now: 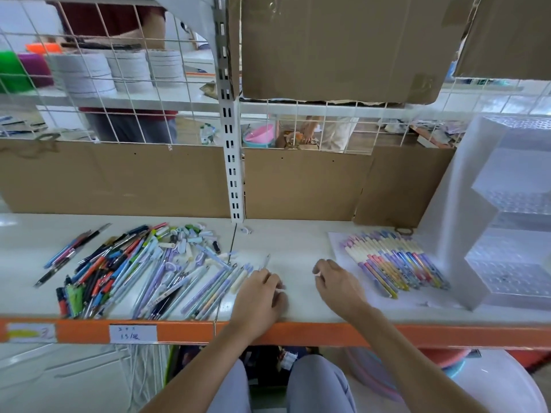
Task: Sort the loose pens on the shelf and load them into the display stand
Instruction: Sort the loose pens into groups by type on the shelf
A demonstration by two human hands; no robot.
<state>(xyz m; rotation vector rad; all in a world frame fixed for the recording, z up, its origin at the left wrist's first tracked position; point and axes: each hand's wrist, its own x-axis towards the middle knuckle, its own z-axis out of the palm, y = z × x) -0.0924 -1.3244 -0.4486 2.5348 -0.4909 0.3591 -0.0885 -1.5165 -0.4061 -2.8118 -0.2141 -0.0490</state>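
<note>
- Your left hand [260, 296] rests on the shelf [298, 305] just right of the big pile. Its fingers are curled round a thin pen [266, 261] that sticks up toward the far side. A small white bit shows at the fingertips too.
- Your right hand [335, 283] rests near it, a little to the right. Its fingers are curled, and they pinch a tiny white piece [317, 274], maybe a cap. It is too small to be sure.
- The loose pens [125, 272] lie in a mixed heap on the left part of the shelf. Dark and bright ones are on the left, pale purple and blue ones on the right. Small caps [190, 234] lie scattered at the far side of the heap.
- A tidy row of pastel pens [393, 260] lies on a white sheet [335, 242], on the right, just beside the display stand [507, 234].
- The stand is clear plastic with steps full of little holes. No pens seem to be in it yet, so I think loading has not begun.
- Pens are light, stiff and smooth. They roll and slip, so I would take each one near the middle of the barrel.
- Caps are tiny and easy to drop. Pinch them with your fingertips.
- The stand looks light, so it may tip if you push hard.
</note>
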